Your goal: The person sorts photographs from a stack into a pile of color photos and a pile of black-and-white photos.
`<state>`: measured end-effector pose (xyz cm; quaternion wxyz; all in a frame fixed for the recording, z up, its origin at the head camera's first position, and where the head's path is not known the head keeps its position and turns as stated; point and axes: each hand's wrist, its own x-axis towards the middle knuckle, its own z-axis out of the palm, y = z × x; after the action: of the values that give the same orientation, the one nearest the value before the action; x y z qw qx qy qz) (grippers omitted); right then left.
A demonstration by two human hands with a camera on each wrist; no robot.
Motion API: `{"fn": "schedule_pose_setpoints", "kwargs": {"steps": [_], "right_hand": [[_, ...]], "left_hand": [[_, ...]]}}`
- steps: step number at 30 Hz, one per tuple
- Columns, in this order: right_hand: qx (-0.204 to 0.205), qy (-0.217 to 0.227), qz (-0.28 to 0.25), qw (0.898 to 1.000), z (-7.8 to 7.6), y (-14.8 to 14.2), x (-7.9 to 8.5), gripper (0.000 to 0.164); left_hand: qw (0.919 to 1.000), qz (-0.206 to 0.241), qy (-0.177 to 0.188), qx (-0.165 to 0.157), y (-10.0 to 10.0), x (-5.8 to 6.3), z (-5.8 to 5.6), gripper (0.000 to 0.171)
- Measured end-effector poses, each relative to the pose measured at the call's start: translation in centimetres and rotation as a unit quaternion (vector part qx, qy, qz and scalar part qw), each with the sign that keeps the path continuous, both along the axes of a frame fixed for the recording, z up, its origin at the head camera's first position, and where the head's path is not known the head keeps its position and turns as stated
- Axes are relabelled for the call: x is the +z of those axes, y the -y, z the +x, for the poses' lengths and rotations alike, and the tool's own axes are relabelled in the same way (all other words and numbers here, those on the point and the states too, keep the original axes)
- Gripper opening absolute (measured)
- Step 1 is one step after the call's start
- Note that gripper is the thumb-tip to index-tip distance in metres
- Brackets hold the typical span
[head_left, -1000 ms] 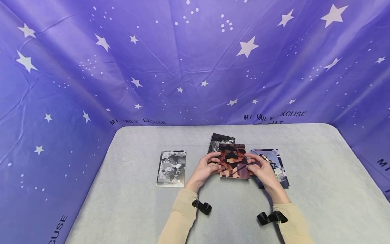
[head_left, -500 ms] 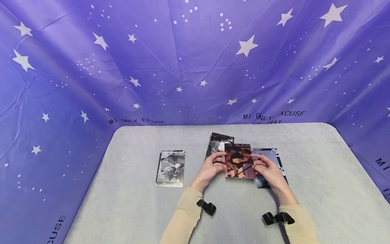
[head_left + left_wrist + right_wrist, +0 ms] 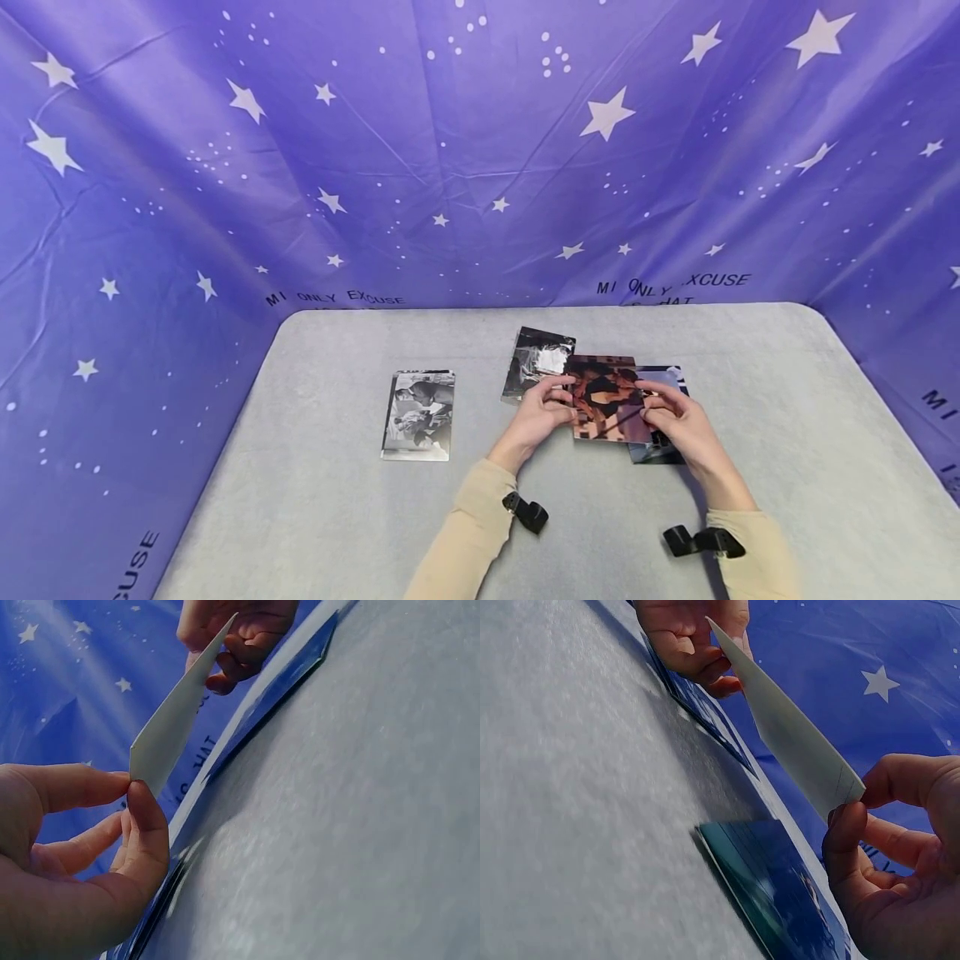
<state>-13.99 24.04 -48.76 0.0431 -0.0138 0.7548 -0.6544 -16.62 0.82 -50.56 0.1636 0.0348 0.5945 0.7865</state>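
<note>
Both hands hold a reddish-brown photo card [image 3: 606, 404] between them, raised above the table. My left hand [image 3: 534, 423] pinches its left edge between thumb and fingers, and my right hand [image 3: 688, 429] pinches the opposite edge. The pale back of the card [image 3: 174, 727] shows in the left wrist view, clear of the table and slanting. In the head view the card overlaps a stack of bluish photo cards [image 3: 658, 452] on the right, partly hidden by it and the right hand. Behind the left hand lie dark black-and-white photo cards [image 3: 527, 360], partly covered in this view.
A neat stack of black-and-white photo cards [image 3: 422, 417] lies on the left part of the grey table [image 3: 315, 517]. A purple star-printed cloth [image 3: 480, 150] hangs around the table's back and sides. Each wrist wears a black strap [image 3: 528, 512].
Both hands have carried the reddish-brown photo card to the right, from near the black-and-white cards to partly over the bluish stack. The stacks on the table keep their places.
</note>
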Motion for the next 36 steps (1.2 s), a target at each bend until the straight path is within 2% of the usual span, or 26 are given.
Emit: {"fn": "schedule_pose_setpoints", "kwargs": {"steps": [12, 18, 28, 36], "right_hand": [[-0.005, -0.019, 0.014, 1.0, 1.1, -2.0, -0.4, 0.037], [-0.012, -0.021, 0.023, 0.999, 1.6, -3.0, -0.6, 0.035], [-0.029, -0.015, 0.086, 0.996, 1.9, -4.3, -0.8, 0.036], [-0.042, -0.015, 0.118, 0.992, 2.1, -4.9, -0.8, 0.035]], "left_hand": [[0.9996, -0.023, -0.014, -0.005, -2.3, 0.1, 0.6, 0.052], [0.9988, -0.045, -0.014, -0.013, -3.3, -0.4, 0.7, 0.052], [0.9962, -0.08, -0.02, -0.029, -4.6, -0.3, 0.8, 0.05], [0.9956, -0.089, 0.002, -0.031, -5.7, 0.2, 0.5, 0.049]]}}
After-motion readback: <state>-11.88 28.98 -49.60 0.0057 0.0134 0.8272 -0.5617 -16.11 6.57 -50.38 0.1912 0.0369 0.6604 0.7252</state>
